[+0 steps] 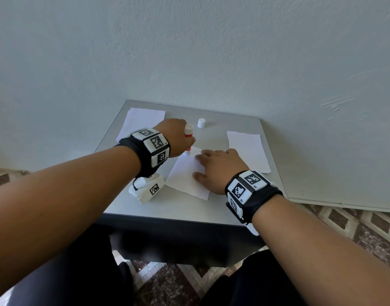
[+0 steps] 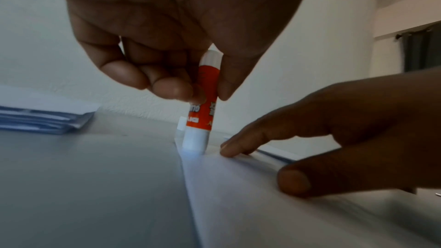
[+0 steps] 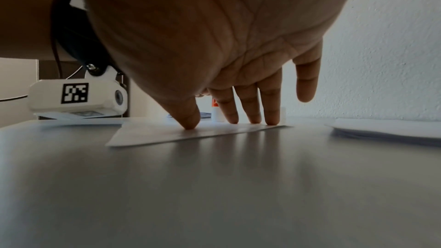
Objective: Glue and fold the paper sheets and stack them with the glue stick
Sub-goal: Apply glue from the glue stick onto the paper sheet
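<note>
1. The left hand (image 1: 175,138) sits just left of centre in the head view, fingers and thumb curled round the glue stick (image 1: 188,138); the left wrist view shows the fingertips (image 2: 175,87) and thumb pinching its orange-red barrel.
2. The glue stick stands nearly upright, uncapped, its white lower end pressed on the far corner of the paper sheet (image 1: 185,175) at the centre of the frame.
3. The right hand (image 1: 218,168) lies just right of the stick, palm down, fingers spread and straight. In the right wrist view its thumb and three fingertips (image 3: 270,118) press on the sheet, while the little finger is lifted clear of it.
4. The two hands are close but not touching; the stick's tip meets the paper just beside the right index fingertip.
5. The sheet lies flat and skewed on the grey table (image 1: 178,208), between both wrists.
6. The white cap (image 1: 201,123) stands alone above the hands in the frame, near the table's far edge.
7. A stack of paper (image 1: 141,123) rests at the upper left of the table, partly hidden by the left wrist; a second stack (image 1: 248,149) lies at the right, beside the right hand.
</note>
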